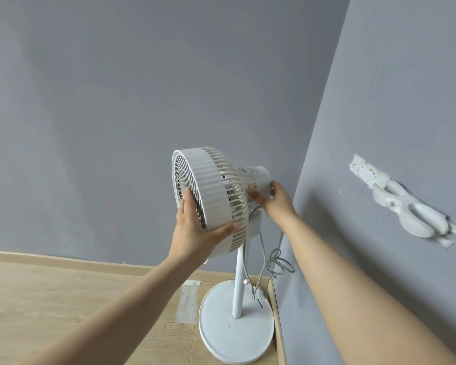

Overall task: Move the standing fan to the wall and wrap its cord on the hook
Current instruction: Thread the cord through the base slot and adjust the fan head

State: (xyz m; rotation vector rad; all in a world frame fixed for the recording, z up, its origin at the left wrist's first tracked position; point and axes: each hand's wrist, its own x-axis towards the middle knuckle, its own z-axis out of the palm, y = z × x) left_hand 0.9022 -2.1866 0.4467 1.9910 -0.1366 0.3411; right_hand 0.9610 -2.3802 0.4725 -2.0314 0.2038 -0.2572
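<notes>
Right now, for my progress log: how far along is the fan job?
Done: the fan stands in the corner, its base on the floor beside the wall. In hand: the left hand grips the grille and the right hand holds the motor. Left: the cord hangs in loose loops by the pole, plug dangling; no hook shows.

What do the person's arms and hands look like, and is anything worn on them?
The left arm and the right arm are bare, with no sleeves in view. The left hand and the right hand wear no gloves, and no ring, watch or bracelet can be seen.
</notes>
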